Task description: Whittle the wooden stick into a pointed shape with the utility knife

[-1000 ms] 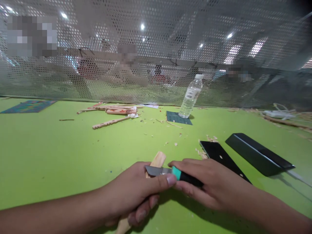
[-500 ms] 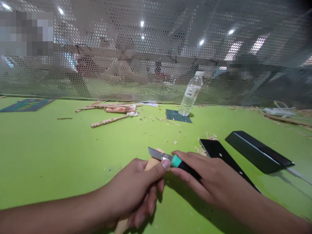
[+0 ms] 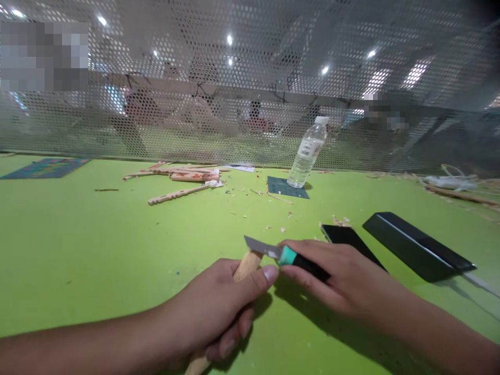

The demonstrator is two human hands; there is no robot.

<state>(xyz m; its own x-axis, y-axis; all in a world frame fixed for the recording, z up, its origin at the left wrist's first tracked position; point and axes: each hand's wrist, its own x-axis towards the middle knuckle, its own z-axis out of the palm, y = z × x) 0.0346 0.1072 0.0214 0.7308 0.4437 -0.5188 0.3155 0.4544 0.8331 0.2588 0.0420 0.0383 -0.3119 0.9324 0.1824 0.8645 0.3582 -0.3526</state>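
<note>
My left hand [image 3: 230, 302] is closed around a pale wooden stick [image 3: 247, 266]; its rounded top shows above my thumb and its lower end below my fingers. A carving knife [image 3: 287, 255] with a black and teal handle is gripped in my right hand [image 3: 332, 271]. Its slanted metal blade [image 3: 260, 246] lies across the tip of the stick, pointing left. My left thumb is close to the blade and the knife's collar. Part of the knife's handle is hidden under my right fingers.
A phone [image 3: 351, 242] and a black wedge-shaped object [image 3: 417, 247] lie at right. A water bottle [image 3: 304, 159] tilts on a dark sheet [image 3: 277, 186]. Carved sticks [image 3: 177, 195] and wood shavings [image 3: 341, 221] lie around the green table [image 3: 97, 250]. Behind stands a perforated metal screen [image 3: 234, 125].
The knife and my right hand have shifted slightly right. The blade has moved toward the very tip of the stick, and my left thumb sits a little lower and farther right.
</note>
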